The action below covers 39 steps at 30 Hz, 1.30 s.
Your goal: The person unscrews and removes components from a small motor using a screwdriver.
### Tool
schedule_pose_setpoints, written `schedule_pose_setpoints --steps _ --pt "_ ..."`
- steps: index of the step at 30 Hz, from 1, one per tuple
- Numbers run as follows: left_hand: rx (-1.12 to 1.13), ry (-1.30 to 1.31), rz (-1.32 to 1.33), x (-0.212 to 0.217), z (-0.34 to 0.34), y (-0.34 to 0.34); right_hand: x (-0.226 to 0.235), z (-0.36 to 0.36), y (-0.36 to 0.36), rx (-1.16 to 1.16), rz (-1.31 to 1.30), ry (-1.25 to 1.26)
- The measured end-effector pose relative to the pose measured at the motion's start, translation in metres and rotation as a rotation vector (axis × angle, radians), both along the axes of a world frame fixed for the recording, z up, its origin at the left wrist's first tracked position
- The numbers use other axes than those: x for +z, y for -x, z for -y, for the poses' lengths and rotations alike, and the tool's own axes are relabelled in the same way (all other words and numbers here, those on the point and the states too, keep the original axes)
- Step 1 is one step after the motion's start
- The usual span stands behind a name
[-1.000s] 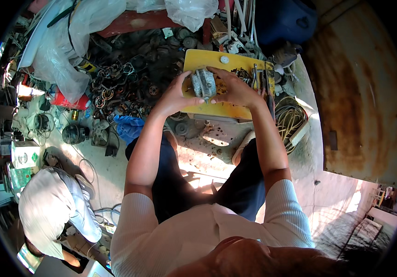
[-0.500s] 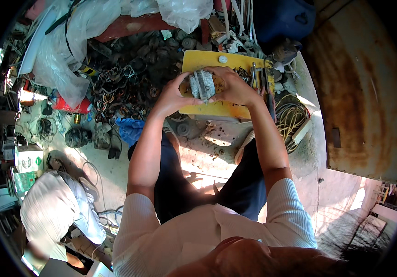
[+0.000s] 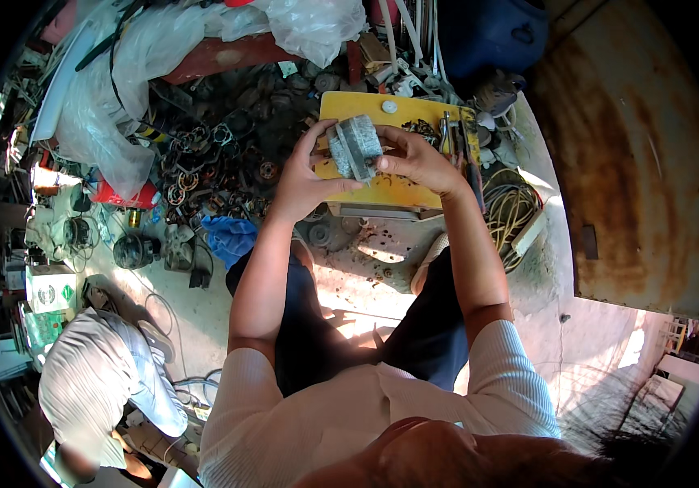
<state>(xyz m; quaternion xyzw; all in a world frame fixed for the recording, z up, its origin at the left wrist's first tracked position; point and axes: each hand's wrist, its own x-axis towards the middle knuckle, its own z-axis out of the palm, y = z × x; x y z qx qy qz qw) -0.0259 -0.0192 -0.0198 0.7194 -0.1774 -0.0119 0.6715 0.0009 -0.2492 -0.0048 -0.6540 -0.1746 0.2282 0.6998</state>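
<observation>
A grey, drum-shaped metal motor body (image 3: pixel 355 146) with a smooth band across its middle is held up over a yellow work table (image 3: pixel 349 102). My left hand (image 3: pixel 302 180) cups its left side, the fingers behind it and the thumb stretched beneath. Against its right side, my right hand (image 3: pixel 421 163) grips with bent fingers and thumb. The body is tilted, its band slanting. A small white round piece (image 3: pixel 388 106) lies on the table behind it, and dark scraps (image 3: pixel 421 128) lie near my right fingers.
Hand tools (image 3: pixel 447 134) line the table's right end. A coil of yellowish cable (image 3: pixel 506 213) lies right of it. Copper windings and dark motor parts (image 3: pixel 203 154) are heaped to the left. A blue cloth (image 3: pixel 229 237) lies near my left knee. Another person (image 3: pixel 93 366) bends over at lower left.
The motor body has turned in my hands, showing more of its right side. My right fingers have shifted along its edge, and the left hand has opened slightly around it.
</observation>
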Motion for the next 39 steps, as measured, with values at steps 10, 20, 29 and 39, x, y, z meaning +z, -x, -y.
schedule_pose_setpoints --steps 10,20,29,39 --pt "-0.116 0.073 0.019 -0.012 0.002 -0.004 0.007 -0.011 0.024 -0.157 0.017 -0.082" --pt "-0.209 0.114 -0.212 -0.004 0.011 0.000 0.005 -0.003 0.032 -0.205 0.212 0.108" --pt "-0.214 0.090 -0.161 -0.013 0.015 -0.002 0.000 0.004 0.038 -0.190 0.281 0.111" --pt "-0.220 0.154 -0.215 -0.013 0.024 0.000 0.004 0.007 0.047 -0.295 0.275 0.128"
